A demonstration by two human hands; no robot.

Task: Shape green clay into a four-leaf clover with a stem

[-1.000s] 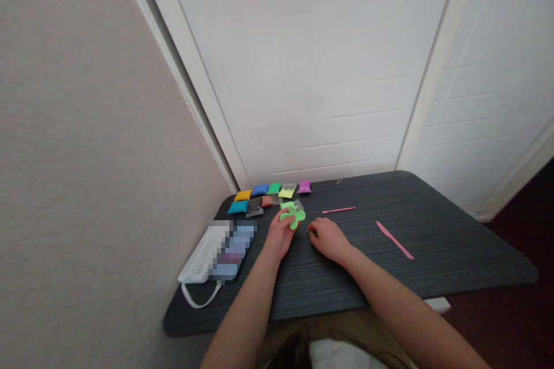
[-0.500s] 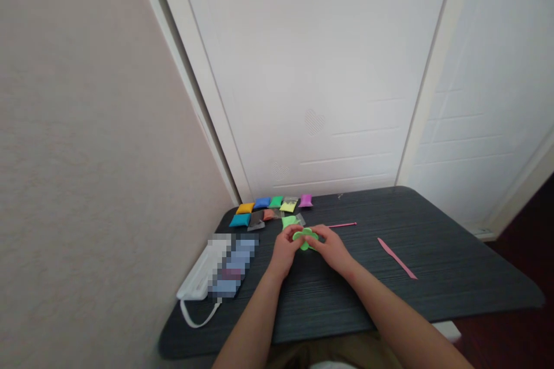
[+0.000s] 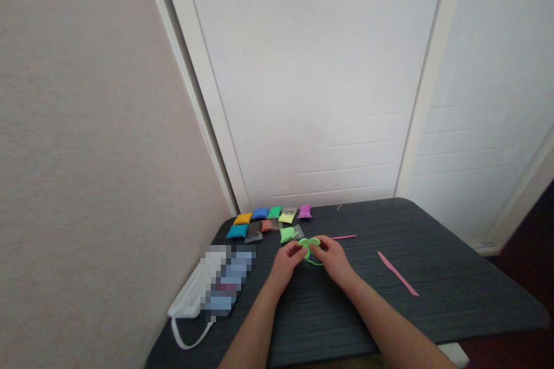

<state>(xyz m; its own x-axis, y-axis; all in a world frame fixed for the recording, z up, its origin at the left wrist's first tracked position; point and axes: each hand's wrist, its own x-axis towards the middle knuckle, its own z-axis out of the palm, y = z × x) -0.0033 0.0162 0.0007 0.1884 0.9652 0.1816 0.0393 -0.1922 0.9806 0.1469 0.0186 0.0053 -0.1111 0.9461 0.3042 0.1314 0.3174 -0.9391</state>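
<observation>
A light green clay clover (image 3: 308,241) with rounded leaves is pinched between my two hands just above the table. My left hand (image 3: 283,266) has its thumb and fingers closed on the clover's left side. On the opposite side, my right hand (image 3: 336,260) pinches it, the thumb over the leaf. A thin green stem-like strip (image 3: 315,264) curves beneath the clover; whether it is joined on, I cannot tell. Just behind my hands lies an opened packet of light green clay (image 3: 287,234).
Several coloured clay packets (image 3: 238,231) lie at the back left of the dark table (image 3: 454,277). A pink plastic knife (image 3: 398,274) rests on the right, and a thin pink stick (image 3: 345,237) behind my right hand. A white power strip (image 3: 186,304) with a cord sits beside a blurred flat item (image 3: 229,282).
The view has tilted up slightly, so the table sits lower. My fingers have shifted on the clover, and its leaves and the thin green strip show more now.
</observation>
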